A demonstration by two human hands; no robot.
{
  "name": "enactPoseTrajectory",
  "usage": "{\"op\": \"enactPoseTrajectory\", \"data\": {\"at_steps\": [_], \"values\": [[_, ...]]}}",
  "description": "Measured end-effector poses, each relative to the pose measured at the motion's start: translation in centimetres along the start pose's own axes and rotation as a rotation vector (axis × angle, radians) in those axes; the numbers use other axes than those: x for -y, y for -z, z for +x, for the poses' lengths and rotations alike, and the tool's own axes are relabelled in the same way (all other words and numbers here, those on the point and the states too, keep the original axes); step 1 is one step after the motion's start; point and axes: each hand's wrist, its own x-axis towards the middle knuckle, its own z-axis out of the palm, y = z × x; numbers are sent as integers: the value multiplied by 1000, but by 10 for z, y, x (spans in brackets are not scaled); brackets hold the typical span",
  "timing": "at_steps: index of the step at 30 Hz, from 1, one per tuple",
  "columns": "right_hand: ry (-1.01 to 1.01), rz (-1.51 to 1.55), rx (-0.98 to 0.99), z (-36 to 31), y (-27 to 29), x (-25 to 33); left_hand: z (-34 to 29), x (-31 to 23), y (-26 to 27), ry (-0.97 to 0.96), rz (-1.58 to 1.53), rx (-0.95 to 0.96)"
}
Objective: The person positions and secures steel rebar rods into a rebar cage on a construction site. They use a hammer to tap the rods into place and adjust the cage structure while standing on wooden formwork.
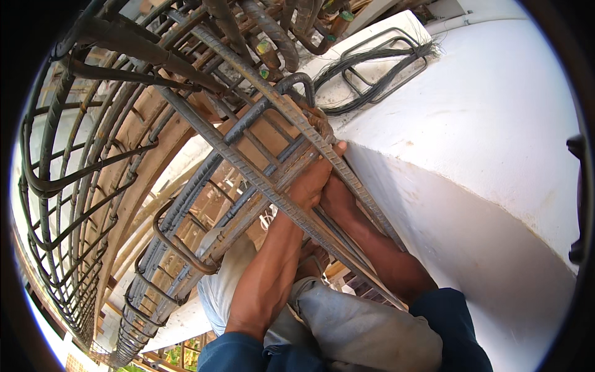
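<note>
My left hand [311, 182] reaches up between long ridged steel bars, its fingers curled in near a wooden edge beside the white concrete. One fingertip shows past the nearer rebar [322, 147]. Close against it is my right hand [332, 191], whose fingers are hidden behind the left hand. What lies between the fingers is too covered to make out. A second long rebar [248, 173] crosses over my left wrist. Bent steel stirrups, one of them a hooked stirrup [176, 245], wrap the bars to the left of my arms.
A coil of thin dark tie wire [365, 93] lies with a rectangular bent stirrup [396, 32] on a white ledge. The curved white concrete surface [483, 111] rises on the right. A dense rebar cage [71, 180] curves along the left. Bar ends crowd the top.
</note>
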Motion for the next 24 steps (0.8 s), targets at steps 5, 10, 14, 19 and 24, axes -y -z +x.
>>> {"op": "enactPoseTrajectory", "data": {"at_steps": [5,10,14,19,24], "values": [[-62,-137,273,-12,10,-7,-7,16,13,51,-12,108],[-103,201,149,-9,3,-4,8,25,19,43,-14,125],[71,-196,111,-8,3,0,10,25,25,-164,-106,19],[78,-331,86,-9,4,-2,3,35,38,-66,-16,-36],[66,-214,145,-2,2,-7,5,33,42,-304,467,-22]]}}
